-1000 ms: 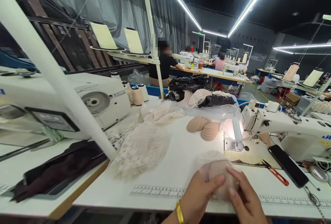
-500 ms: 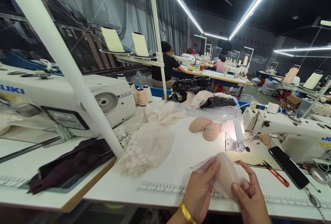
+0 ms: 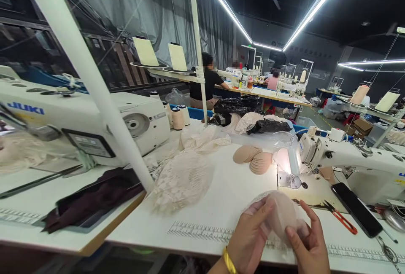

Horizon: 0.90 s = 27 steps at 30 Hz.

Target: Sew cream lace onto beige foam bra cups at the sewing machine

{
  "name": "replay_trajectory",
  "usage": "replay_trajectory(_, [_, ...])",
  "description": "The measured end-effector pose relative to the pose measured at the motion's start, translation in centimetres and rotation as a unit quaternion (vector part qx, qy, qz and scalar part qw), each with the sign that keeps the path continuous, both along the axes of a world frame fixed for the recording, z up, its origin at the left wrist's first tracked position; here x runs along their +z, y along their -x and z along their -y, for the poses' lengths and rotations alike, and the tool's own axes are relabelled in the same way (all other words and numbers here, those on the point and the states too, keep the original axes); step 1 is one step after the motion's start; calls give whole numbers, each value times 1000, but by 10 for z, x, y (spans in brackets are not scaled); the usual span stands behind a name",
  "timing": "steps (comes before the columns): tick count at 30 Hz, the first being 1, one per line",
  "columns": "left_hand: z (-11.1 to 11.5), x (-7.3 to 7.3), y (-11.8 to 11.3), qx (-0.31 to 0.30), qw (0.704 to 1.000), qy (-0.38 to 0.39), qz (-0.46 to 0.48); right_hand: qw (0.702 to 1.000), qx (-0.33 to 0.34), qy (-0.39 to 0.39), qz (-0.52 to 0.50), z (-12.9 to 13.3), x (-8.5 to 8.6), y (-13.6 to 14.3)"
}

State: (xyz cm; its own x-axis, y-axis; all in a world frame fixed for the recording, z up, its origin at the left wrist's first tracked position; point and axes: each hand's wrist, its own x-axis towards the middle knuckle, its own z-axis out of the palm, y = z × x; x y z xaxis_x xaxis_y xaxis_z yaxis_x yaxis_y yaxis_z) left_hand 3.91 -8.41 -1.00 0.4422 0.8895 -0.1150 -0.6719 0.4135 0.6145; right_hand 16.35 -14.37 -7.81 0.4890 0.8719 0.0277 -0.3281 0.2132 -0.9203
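Observation:
Between my hands, over the table's front edge, is a pale, sheer fabric cup piece [image 3: 282, 213] with a lacy edge on its left. My left hand [image 3: 253, 234] pinches its left side, thumb on top; a gold bracelet circles that wrist. On the right side, my right hand [image 3: 308, 236] grips it with the thumb in front, while the index finger sticks up free. The fingers behind the fabric are partly hidden. Beyond my hands lie two fanned stacks of beige oval pads [image 3: 260, 162]. A heap of cream lace fabric [image 3: 183, 177] lies to the left.
A lit sewing machine [image 3: 341, 149] stands at the right, with orange thread snips [image 3: 343, 219] and a black phone [image 3: 357, 210] before it. Another machine [image 3: 136, 122] and a white pole [image 3: 95, 84] are at left. A printed ruler [image 3: 196, 229] runs along the front edge. People sit farther back.
The fabric piece has turned and opened into a rounder shape between my hands. Both hands keep their hold. The camera view has shifted slightly left.

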Motion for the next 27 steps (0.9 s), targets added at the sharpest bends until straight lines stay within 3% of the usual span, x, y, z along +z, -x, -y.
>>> replay_trajectory(3, [0,1,0,-16,1000,3,-24,1000,22,-16,13,3,5,1])
replay_trajectory(8, [1,5,8,-88,995,-20,-40,979,176,-39,-90,-1,33,-8])
replay_trajectory(13, [2,3,12,-109,993,-25,-36,973,183,-26,-140,-4,47,-10])
replay_trajectory(17, [0,4,10,-92,995,-16,-36,976,165,-24,-139,-1,33,-11])
replay_trajectory(23, [-13,4,4,-33,999,26,-22,986,167,-21,-13,0,-20,-20])
replay_trajectory(25, [-18,7,6,-30,999,20,-34,983,184,-18,24,-1,-25,-28])
replay_trajectory(27, [-23,15,11,-67,995,-24,-64,975,197,-6,98,-2,-15,-41])
